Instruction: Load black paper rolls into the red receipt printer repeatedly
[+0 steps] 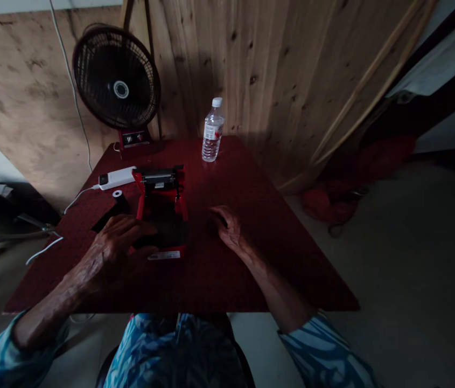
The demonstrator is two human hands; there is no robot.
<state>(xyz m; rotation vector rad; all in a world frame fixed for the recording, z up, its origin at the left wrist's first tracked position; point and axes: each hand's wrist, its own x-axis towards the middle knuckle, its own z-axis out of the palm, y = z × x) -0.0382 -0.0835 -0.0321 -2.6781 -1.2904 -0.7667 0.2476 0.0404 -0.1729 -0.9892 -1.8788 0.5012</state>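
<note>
A red device with a black inner bed and a raised black roller part at its back stands on the table in front of me. A pale label sticks to its front edge. My left hand grips its front left corner, fingers reaching over the side and thumb near the front rim. To the right of the device, my right hand hovers at or just above the table, apart from it. Its fingers are loosely bent and apart, with nothing visible in them. By the left hand lies a small black roll with a white core.
Behind the roll lies a white power bank with a cable attached. A water bottle stands toward the back of the dark red table. A fan is at the back left, before a wooden wall.
</note>
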